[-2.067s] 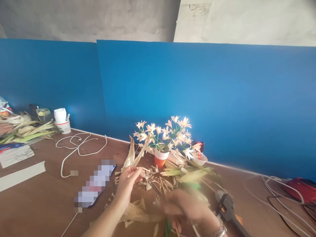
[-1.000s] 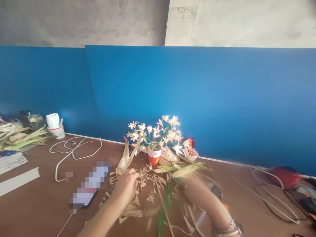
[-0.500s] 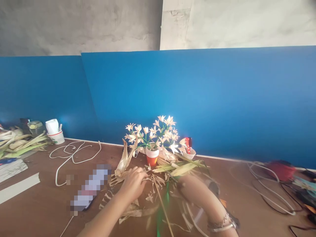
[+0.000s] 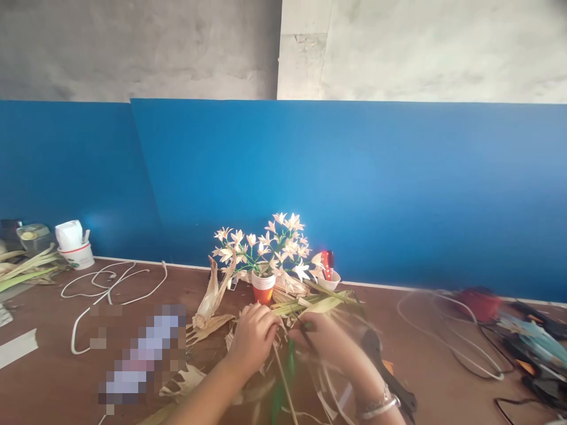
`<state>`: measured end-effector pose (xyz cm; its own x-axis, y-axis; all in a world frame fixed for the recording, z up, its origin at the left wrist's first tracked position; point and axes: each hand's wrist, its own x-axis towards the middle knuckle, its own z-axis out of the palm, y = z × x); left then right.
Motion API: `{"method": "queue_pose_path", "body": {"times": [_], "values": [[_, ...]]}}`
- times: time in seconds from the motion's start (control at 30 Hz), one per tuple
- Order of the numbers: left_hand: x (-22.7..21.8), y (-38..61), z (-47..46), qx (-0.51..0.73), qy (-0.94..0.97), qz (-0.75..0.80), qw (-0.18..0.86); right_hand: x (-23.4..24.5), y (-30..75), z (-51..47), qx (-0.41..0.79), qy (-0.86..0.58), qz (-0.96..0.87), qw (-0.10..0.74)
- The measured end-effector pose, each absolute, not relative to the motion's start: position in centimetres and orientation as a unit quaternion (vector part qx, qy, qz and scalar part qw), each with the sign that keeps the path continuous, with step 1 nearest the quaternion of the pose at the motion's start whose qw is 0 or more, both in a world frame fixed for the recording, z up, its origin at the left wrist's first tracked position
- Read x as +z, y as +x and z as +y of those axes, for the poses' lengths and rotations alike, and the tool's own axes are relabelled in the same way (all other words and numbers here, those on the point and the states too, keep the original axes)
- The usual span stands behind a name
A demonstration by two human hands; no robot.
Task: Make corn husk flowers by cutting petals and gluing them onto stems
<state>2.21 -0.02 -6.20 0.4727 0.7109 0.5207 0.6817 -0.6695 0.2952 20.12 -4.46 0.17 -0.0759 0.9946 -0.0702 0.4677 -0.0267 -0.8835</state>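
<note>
The head camera looks forward across the table [image 4: 447, 392].

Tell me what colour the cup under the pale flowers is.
The cup is orange-red, with white bands at the top; the head view shows it.

This looks like a craft workshop: a brown bench [image 4: 443, 401] is strewn with dried husks [image 4: 207, 310] and green leaf strips [image 4: 325, 304], pale, handmade-looking flowers [image 4: 290, 247] stand in stacked paper cups [image 4: 263, 290], and a black tool [image 4: 402, 391] lies close by. Blue partition panels [image 4: 354, 177] line the back, a rough grey wall [image 4: 142, 47] rising above them.
</note>
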Motion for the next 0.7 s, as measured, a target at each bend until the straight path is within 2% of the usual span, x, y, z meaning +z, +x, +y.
{"method": "queue_pose_path", "body": {"times": [0.07,0.17,0.27,0.37,0.43,0.53,0.63,0.7], "values": [[-6.0,1.4,-0.6,0.390,0.846,0.362,-0.013,0.1,19.3,-4.4,0.479,-0.573,-0.583,0.319],[-6.0,0.2,-1.3,0.431,0.840,0.321,-0.067,-0.6,17.7,-4.0,0.577,-0.530,-0.522,0.336],[-6.3,-0.8,-1.6,0.434,0.840,0.313,-0.092,-1.5,16.0,-3.8,0.605,-0.516,-0.487,0.361],[-6.6,-1.5,-1.8,0.442,0.837,0.318,-0.054,-2.1,14.9,-3.9,0.614,-0.492,-0.469,0.402],[-6.4,-1.8,-1.8,0.475,0.805,0.353,0.034,-2.5,14.4,-4.1,0.620,-0.469,-0.449,0.440],[-5.9,-1.9,-1.9,0.514,0.687,0.439,0.267,-2.9,13.9,-4.4,0.639,-0.450,-0.418,0.463],[-5.3,-1.7,-1.9,0.472,0.572,0.468,0.481,-3.3,13.4,-4.4,0.651,-0.433,-0.408,0.471],[-5.2,-1.5,-2.0,0.439,0.531,0.452,0.567,-3.6,13.2,-4.3,0.649,-0.427,-0.407,0.480]]}}
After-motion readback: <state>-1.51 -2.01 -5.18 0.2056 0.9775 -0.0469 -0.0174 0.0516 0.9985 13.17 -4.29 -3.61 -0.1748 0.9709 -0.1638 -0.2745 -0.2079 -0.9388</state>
